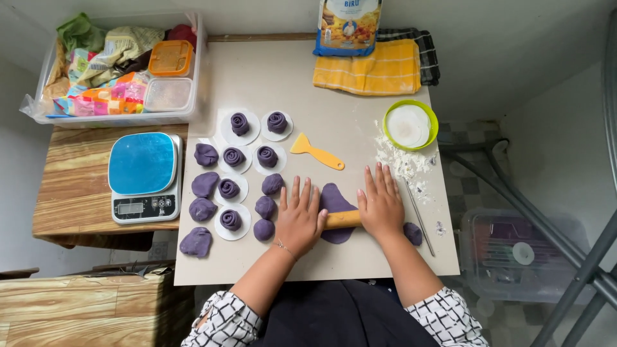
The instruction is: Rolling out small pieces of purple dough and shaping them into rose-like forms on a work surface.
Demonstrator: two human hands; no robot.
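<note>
Both my left hand [299, 218] and right hand [382, 207] press flat, unclenched, on the rolling pin [342, 219]; uneven pressure could tear the purple dough sheet [335, 199] or stick it to the board [308, 83]

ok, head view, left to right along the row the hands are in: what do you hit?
Kitchen scale → flat purple dough pieces → rolled dough spirals on paper rounds → dough balls → left hand → rolling pin → right hand → metal skewer.
</note>
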